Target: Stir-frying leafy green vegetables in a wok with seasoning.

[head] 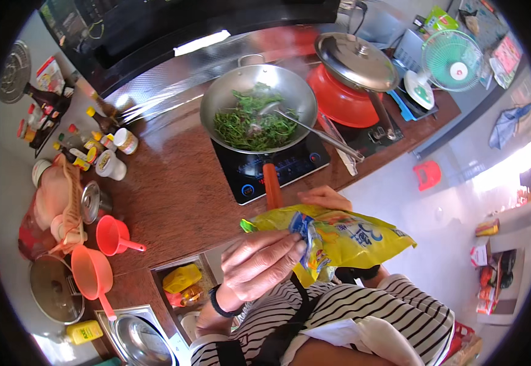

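Observation:
My left hand [263, 263] pinches the rolled end of a yellow plastic seasoning bag [361, 238], its fingertips on a blue printed part. At the bag's far side, my right hand [325, 198] holds it, mostly hidden behind the bag. Whether the bag is open cannot be seen. Beyond the hands, a steel wok [306, 96] with a wooden handle [272, 185] sits on a black induction cooker [238, 176]. Green leafy vegetables [256, 126] lie in the wok, and a metal ladle [329, 137] rests in them, its handle over the rim.
To the right stands a red pan [343, 103] under a steel lid [357, 59], beside a green fan [453, 61]. Sauce bottles [100, 121] and white jars [110, 165] line the left. Two red plastic ladles [110, 235] lie near a steel sink [139, 341]. A drawer [155, 274] stands open.

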`<state>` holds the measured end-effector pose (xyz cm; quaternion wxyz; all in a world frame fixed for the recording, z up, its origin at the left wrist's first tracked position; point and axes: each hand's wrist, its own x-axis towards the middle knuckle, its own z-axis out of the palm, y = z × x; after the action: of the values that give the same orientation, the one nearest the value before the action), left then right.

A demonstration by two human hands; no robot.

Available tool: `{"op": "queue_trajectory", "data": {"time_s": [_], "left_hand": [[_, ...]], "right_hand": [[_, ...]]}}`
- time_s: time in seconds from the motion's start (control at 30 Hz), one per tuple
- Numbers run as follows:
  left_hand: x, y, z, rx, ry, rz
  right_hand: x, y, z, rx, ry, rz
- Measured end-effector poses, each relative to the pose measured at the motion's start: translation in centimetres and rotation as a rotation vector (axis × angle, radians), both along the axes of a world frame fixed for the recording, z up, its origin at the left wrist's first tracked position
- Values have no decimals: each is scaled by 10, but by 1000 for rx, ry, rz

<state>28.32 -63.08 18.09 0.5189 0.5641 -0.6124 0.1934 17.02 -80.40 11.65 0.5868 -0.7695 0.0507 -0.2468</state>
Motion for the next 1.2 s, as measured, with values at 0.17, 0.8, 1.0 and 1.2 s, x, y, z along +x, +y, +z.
{"op": "queue_trajectory", "data": {"time_s": [0.17, 0.8, 1.0, 1.2], "left_hand": [[15, 10, 2, -24, -55, -50], [80, 5, 9, 43, 345, 9], [90, -29, 12, 207, 527, -135], [95, -64, 23, 351, 680, -307]], "right_hand": [[18, 15, 0, -12, 61, -36], [25, 18, -36, 4, -6, -504], [9, -9, -21, -219, 9, -552], [-14, -41, 4, -396, 121, -556]]}}
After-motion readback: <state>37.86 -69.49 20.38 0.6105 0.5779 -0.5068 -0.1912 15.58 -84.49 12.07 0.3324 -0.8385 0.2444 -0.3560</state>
